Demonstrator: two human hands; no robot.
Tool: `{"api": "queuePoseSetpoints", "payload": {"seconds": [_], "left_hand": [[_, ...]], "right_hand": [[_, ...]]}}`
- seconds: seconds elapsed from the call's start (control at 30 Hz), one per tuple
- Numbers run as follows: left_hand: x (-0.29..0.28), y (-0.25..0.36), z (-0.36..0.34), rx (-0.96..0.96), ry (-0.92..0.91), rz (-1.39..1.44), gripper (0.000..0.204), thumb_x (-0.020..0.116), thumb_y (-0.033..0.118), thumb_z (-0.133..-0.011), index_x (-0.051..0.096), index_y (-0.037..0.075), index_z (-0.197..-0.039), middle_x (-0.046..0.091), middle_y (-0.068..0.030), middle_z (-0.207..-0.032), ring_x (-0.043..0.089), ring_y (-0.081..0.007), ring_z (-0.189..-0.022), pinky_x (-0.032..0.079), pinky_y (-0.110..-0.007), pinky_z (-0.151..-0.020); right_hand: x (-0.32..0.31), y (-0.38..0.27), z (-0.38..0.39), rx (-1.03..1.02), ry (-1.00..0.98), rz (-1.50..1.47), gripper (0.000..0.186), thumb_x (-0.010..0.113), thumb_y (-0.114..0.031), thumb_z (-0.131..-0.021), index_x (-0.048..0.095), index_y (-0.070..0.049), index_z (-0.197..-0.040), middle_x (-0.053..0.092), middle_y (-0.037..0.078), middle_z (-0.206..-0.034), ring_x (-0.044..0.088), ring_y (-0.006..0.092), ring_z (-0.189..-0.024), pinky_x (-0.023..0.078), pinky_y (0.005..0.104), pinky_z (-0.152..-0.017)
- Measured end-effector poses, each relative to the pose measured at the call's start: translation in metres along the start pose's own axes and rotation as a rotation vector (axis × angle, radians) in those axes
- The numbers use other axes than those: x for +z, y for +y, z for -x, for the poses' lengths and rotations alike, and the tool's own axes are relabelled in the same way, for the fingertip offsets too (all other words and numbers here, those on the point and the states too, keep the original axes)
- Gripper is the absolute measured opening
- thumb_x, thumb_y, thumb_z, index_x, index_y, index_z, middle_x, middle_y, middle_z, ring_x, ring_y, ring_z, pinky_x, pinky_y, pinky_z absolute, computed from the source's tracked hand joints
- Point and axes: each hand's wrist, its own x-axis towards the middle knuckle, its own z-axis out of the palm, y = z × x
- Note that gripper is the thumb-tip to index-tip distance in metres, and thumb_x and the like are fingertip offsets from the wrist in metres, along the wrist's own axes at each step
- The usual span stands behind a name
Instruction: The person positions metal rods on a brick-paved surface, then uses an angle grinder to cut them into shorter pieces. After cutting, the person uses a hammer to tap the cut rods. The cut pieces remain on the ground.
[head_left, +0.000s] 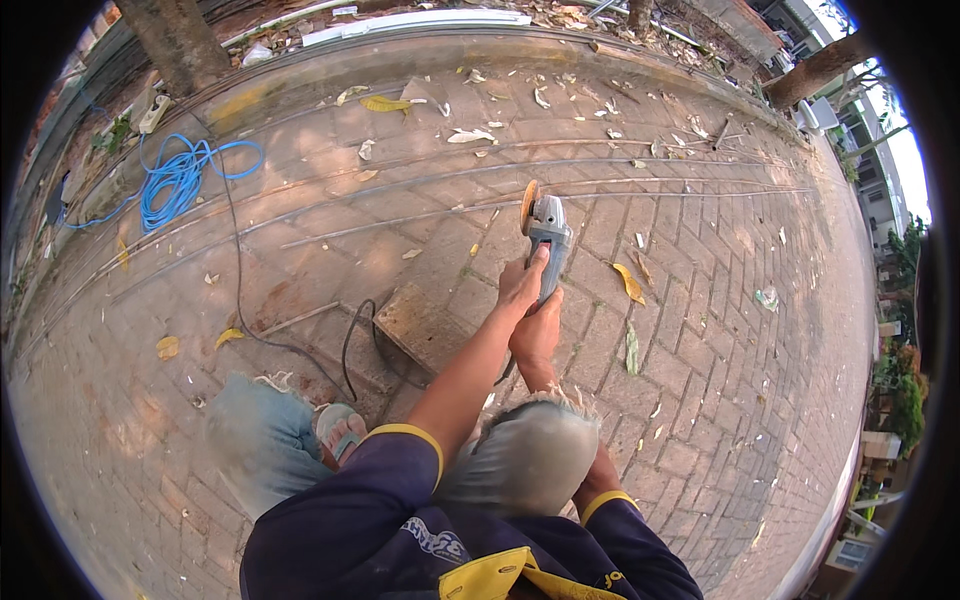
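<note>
Both my hands hold a grey angle grinder [553, 240], its head pointing away from me. An orange-brown disc [528, 208] stands on edge at the left of the head. My left hand [520, 283] is wrapped round the body, with its thumb by the red switch. Lower down, my right hand [537, 330] closes round the rear of the handle; my right forearm passes partly behind my raised knee. Just beyond the disc, long thin metal rods [640, 183] lie across the paving. I cannot tell whether the disc is spinning.
A dark power cord [240, 260] runs over the bricks past a flat brown block [405, 325]. At the far left lie a coiled blue cable [180, 185] and a socket strip [155, 114]. Yellow leaves [629, 284] are scattered about. A kerb [400, 58] and trees border the far side.
</note>
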Motion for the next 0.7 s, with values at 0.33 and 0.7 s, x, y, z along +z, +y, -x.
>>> {"api": "queuePoseSetpoints", "payload": {"seconds": [0.33, 0.7], "left_hand": [[-0.009, -0.001, -0.006, -0.129, -0.183, 0.152, 0.057, 0.063, 0.049, -0.082, 0.07, -0.004, -0.099, 0.068, -0.0214, -0.098, 0.065, -0.0301, -0.094, 0.049, -0.039, -0.082], [-0.017, 0.009, -0.015, -0.089, -0.145, 0.055, 0.049, 0.078, 0.03, -0.071, 0.068, -0.008, -0.101, 0.069, -0.022, -0.099, 0.068, -0.0291, -0.092, 0.052, -0.038, -0.078]], "right_hand": [[-0.008, -0.007, -0.014, 0.095, -0.1, -0.157, 0.092, 0.08, -0.039, -0.068, 0.034, 0.005, -0.134, 0.064, 0.029, -0.103, 0.064, 0.0455, -0.095, 0.05, 0.0495, -0.08], [-0.017, -0.02, -0.052, 0.085, -0.237, 0.085, 0.064, 0.074, -0.04, -0.072, 0.049, 0.003, -0.112, 0.065, 0.026, -0.103, 0.063, 0.0441, -0.099, 0.05, 0.0511, -0.08]]}}
